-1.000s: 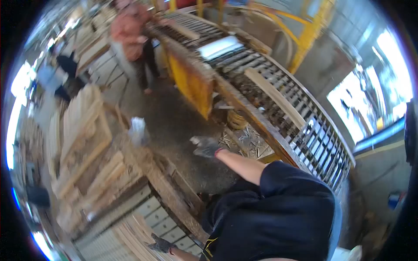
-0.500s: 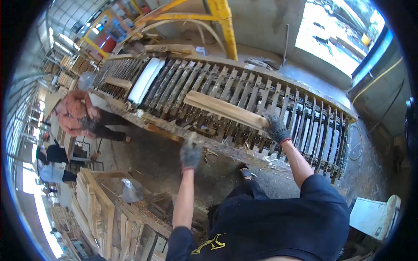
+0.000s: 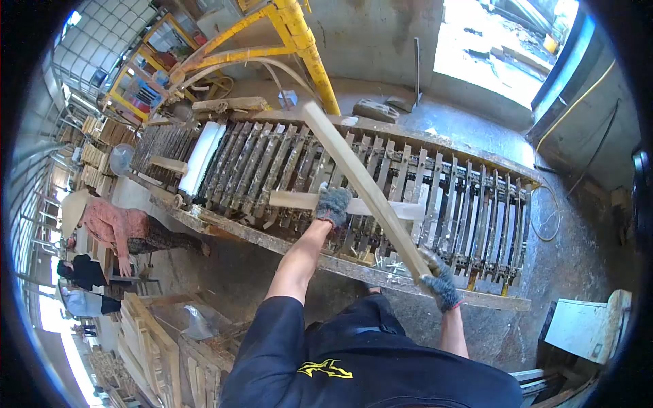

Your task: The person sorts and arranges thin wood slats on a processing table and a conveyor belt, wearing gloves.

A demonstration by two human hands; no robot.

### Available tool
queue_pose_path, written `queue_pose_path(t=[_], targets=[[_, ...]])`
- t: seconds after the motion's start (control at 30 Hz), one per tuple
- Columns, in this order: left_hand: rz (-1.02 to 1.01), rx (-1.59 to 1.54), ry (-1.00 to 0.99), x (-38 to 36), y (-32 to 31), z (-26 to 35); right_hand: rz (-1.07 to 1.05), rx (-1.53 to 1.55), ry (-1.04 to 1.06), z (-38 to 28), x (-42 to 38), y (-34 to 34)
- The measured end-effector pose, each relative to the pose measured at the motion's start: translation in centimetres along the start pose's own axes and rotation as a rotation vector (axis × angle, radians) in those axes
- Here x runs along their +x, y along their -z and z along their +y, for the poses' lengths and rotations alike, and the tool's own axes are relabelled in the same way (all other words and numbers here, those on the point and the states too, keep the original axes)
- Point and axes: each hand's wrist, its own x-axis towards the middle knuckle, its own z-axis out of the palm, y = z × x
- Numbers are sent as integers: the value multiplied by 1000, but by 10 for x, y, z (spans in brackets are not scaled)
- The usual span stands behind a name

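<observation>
Slatted conveyor [image 3: 286, 160], right hand [image 3: 441, 284] gripping long pale plank [image 3: 364, 187], left hand [image 3: 332, 205] clasping shorter board [image 3: 299, 200]

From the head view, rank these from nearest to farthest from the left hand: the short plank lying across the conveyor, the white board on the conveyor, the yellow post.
1. Short plank: the left hand rests on it, on the slatted conveyor.
2. White board: farther left along the conveyor.
3. Yellow post: beyond the conveyor's far edge, top of view.

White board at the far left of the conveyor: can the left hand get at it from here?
Probably not: the left hand rests on a short plank mid-conveyor, arm stretched out, and the white board lies well beyond it.
</observation>
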Motion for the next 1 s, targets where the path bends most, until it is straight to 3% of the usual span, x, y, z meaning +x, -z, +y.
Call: queue_pose_path(t=[0.07, 0.17, 0.3, 0.33, 0.37, 0.43, 0.47, 0.5, 0.57, 0.6, 0.7, 0.8, 0.9, 1.0], targets=[[-99, -66, 93, -8, 50, 6, -50, 86, -42, -6, -8, -14], [80, -412, 137, -11, 45, -34, -105, 75, -12, -13, 1, -29], [334, -1256, 406, -90, 67, -77, -272, -53, 15, -41, 30, -59], [158, -1774, 601, -109, 17, -102, -260, -158, -71, -57, 35, -74], [216, -2256, 396, -147, 29, -99, -266, -198, 37, -55, 44, -89], [557, -2466, 354, -201, 48, -85, -299, -265, 262, -48, 63, -121], [799, -2513, 312, -225, 55, -77, -370, -221, 60, -49, 60, -137], [901, -2495, 291, -252, 36, -81, -441, -348, 122, -46, 60, -158], [1325, -2458, 530, -305, 22, -76, -595, -590, 266, -34, 56, -206], [1469, -2452, 427, -336, 22, -71, -625, -670, 442, -26, 45, -238], [1774, -2368, 426, -437, 1, -77, -824, -673, 574, 17, 9, -323], [1964, -2151, 933, -552, -38, -71, -1031, -887, 759, 39, -60, -413], [2248, -2163, 983, -636, -24, -42, -1187, -780, 913, 87, -134, -469], [2424, -1921, 1029, -722, -47, -18, -1280, -710, 988, 142, -213, -516]])
